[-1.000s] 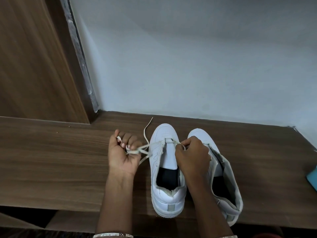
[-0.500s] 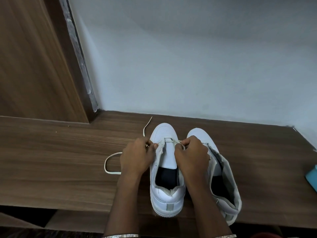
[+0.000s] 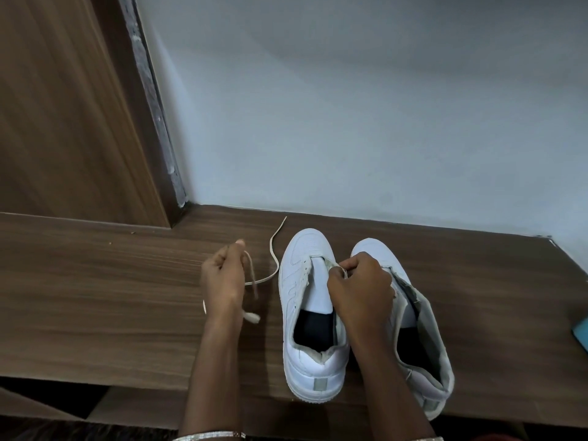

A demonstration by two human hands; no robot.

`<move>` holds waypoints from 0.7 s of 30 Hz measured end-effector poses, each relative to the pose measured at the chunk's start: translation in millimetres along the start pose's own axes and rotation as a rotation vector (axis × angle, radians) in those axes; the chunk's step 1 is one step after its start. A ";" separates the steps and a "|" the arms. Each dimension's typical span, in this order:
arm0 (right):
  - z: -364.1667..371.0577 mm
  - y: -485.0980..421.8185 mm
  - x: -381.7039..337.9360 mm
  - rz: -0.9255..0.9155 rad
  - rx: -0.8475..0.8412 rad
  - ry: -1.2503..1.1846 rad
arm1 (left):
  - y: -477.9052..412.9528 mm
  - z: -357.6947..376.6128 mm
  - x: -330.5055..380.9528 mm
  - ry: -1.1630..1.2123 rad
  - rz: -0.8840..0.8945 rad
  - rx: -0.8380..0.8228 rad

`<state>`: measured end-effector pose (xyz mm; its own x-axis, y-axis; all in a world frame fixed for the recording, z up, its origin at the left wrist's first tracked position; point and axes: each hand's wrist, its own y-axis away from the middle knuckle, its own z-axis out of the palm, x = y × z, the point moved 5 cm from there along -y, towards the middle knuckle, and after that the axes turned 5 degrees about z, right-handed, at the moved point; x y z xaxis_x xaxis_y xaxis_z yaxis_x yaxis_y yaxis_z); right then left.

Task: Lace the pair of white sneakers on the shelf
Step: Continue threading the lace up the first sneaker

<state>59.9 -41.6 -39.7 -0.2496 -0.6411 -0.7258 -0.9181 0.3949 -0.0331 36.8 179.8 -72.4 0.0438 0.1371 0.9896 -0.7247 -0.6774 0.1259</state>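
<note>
Two white sneakers stand side by side on the wooden shelf [image 3: 95, 281], toes toward the wall. The left sneaker [image 3: 305, 313] has its tongue showing and its eyelets mostly bare. My right hand [image 3: 359, 288] pinches the lace at the right eyelet row near the toe, partly covering the right sneaker [image 3: 423, 351]. A white lace [image 3: 273, 253] curls loose on the shelf left of the shoes. My left hand [image 3: 224, 278] holds that lace up beside the left sneaker, with its end dangling below the fingers.
A pale wall rises behind the shelf, and a brown wooden panel [image 3: 63, 106] stands at the left. A light blue object [image 3: 580, 332] peeks in at the right edge. The shelf's front edge runs just below the sneakers' heels.
My left hand has moved left, away from the left sneaker's eyelets, drawing the lace out with it. My right hand stays at the eyelets near the toe.
</note>
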 end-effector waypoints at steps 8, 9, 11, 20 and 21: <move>3.0 0.5 0.5 -0.009 0.015 -0.008 | 5.9 16.3 -22.9 -1.036 0.243 -0.197; 3.2 0.4 0.7 -0.008 0.017 -0.017 | 7.1 17.1 -22.0 -1.069 0.249 -0.184; 3.6 0.4 0.9 -0.003 0.010 -0.025 | 8.1 18.3 -21.2 -1.084 0.262 -0.159; 3.6 -1.6 -11.0 -0.189 -0.082 -0.114 | 11.0 23.8 -0.1 -0.591 0.295 -0.275; 0.5 -1.1 -17.3 -0.261 -0.076 -0.155 | 15.2 24.6 11.6 -0.436 0.261 -0.277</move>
<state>65.3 -30.6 -27.5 0.0422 -0.6044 -0.7956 -0.9669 0.1758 -0.1848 43.3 153.3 -57.3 0.0762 -0.3594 0.9301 -0.8999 -0.4265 -0.0911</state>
